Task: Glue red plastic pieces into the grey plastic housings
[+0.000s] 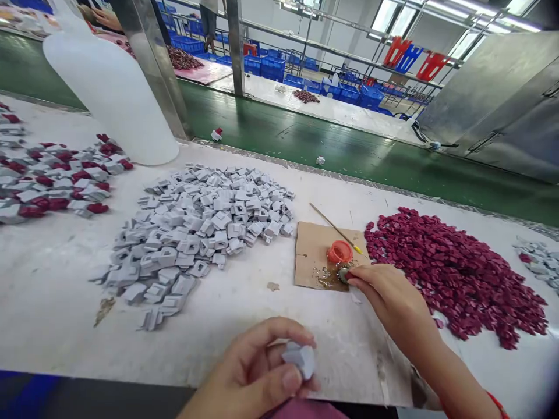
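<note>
Near the table's front edge, my left hand holds a light grey plastic part between thumb and fingers. My right hand reaches to a cardboard piece, its fingers pinched at a small dark round object; whether they grip it or something smaller is unclear. Wet, shiny liquid spots lie on the cardboard beside a red cap. A thin stick with a yellow tip rests across the cardboard's back edge. Grey parts are heaped to the left, dark red pieces to the right.
A white bottle stands at the back left near a metal post. Mixed grey and red parts lie at the far left. Behind the table runs a green conveyor belt with two small parts on it. A person's hand shows at the upper left.
</note>
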Available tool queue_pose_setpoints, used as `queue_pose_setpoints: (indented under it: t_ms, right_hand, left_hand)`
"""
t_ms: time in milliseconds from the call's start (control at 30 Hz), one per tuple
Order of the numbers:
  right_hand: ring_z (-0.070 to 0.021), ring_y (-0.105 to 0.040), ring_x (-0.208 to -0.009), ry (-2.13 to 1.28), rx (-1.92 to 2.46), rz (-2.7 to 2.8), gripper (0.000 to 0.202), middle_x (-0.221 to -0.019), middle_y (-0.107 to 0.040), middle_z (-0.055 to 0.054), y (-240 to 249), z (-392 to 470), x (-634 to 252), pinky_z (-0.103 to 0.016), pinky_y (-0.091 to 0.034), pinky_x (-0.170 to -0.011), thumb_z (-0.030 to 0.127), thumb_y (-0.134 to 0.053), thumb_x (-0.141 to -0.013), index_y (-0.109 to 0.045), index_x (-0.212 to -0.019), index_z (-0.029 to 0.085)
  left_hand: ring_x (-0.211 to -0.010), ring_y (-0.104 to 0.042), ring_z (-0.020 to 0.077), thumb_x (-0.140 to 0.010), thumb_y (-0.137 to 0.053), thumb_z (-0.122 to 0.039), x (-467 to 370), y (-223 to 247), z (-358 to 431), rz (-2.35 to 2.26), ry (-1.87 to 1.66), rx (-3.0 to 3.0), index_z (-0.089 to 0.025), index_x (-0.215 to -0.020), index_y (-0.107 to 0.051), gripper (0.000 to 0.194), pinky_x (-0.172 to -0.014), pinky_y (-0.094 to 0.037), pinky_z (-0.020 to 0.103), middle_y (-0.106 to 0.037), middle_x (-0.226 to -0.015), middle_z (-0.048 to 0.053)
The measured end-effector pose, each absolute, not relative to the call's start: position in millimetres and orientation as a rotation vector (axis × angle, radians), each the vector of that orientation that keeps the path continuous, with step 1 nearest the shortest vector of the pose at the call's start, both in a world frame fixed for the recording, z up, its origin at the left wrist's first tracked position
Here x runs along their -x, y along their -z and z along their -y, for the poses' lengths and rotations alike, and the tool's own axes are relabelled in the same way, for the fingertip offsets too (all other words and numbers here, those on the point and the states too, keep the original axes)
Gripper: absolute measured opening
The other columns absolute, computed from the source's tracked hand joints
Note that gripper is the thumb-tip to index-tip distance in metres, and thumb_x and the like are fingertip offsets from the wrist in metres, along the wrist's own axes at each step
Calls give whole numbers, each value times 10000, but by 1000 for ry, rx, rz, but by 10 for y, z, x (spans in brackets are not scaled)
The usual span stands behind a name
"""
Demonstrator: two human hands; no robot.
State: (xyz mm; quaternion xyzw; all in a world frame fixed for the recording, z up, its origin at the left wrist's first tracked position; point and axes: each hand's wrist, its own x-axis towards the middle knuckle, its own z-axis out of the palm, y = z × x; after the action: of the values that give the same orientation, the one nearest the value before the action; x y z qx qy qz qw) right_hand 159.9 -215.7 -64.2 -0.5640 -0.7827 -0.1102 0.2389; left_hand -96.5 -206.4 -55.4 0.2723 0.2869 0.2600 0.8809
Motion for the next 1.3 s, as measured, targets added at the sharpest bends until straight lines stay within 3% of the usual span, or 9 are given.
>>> queue_pose_setpoints:
  t_ms: [167, 300, 433, 533, 733, 933, 1300]
  right_hand:
    - [-163, -614, -868, 353, 1536, 2061, 90, -916, -683, -62, 555, 2173, -1563, -280, -488, -820, 149, -575, -917, -625, -988, 128]
    - [-148, -638, -867, 314, 1619, 1914, 142, -965, -691, -46, 573, 2236, -1571, -259, -503, -815, 228, -578, -929, -638, -1038, 159]
    - [-137, -649, -879, 210, 1694, 1731, 152, -982, -695, -21, 594, 2368, -1531, -211, -524, -707, 281, -611, -912, -651, -1040, 210]
    - [-121, -642, -889, 44, 1656, 1617, 139, -965, -688, 4, 589, 2516, -1412, -195, -531, -771, 235, -626, -899, -644, -1037, 240]
    - [-144, -642, -877, -285, 1326, 1831, 181, -901, -676, -36, 659, 2698, -1200, -239, -565, -753, 141, -572, -916, -603, -1087, 191]
    - [-160, -665, -802, -300, 1252, 1883, 130, -838, -684, -61, 693, 2631, -1154, -245, -583, -650, 150, -548, -932, -628, -1033, 169]
    - [-151, -671, -911, -342, 1225, 2040, 172, -929, -708, -67, 708, 2635, -1218, -232, -586, -734, 135, -483, -964, -639, -1034, 152]
  left_hand:
    - [-723, -656, 85, -638, -871, -314, 812, 625, 2086, -461, -572, -346, -181, -731, -617, 301, -672, -440, 192, -704, -814, -11]
    - [-698, -655, 65, -648, -862, -354, 792, 628, 2136, -524, -581, -353, -265, -959, -699, 362, -673, -453, 183, -684, -844, -38]
    - [-806, -638, 82, -651, -858, -309, 764, 680, 2160, -657, -730, -668, -267, -848, -757, 225, -718, -482, 151, -674, -908, -21]
    - [-892, -659, 128, -705, -788, -172, 742, 749, 2145, -793, -791, -1090, -281, -863, -740, 198, -779, -512, 181, -709, -964, -19]
    - [-1056, -660, 172, -893, -567, -184, 782, 859, 2063, -811, -470, -1511, -287, -1189, -599, 315, -923, -510, 272, -707, -1175, -10]
    - [-1077, -641, 163, -910, -519, -142, 787, 819, 1997, -779, -402, -1628, -283, -1178, -612, 316, -952, -486, 261, -704, -1176, -26]
    - [-1066, -639, 158, -893, -521, -100, 778, 785, 1965, -770, -382, -1658, -269, -1185, -612, 350, -944, -472, 240, -704, -1168, -17]
